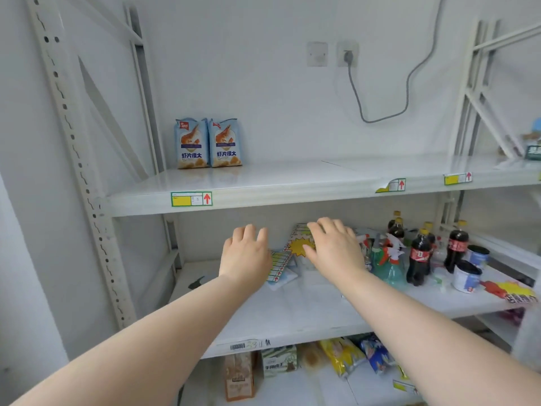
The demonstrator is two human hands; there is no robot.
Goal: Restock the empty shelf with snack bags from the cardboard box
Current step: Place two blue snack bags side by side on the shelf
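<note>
The fingers (248, 234) of the left hand (246, 253) are held straight and loosely together, and those of the right hand (333, 247) are slightly spread; nothing is gripped by either. Both hands are stretched palm down above the middle shelf (307, 306), the right one over a sheet of price labels (298, 244); whether it is touched cannot be told. Cola bottles (420, 256) and spray bottles (386, 259) are stood further right. Two snack bags (191, 143) are set upright, side by side, at the back left of the upper shelf (292, 183).
</note>
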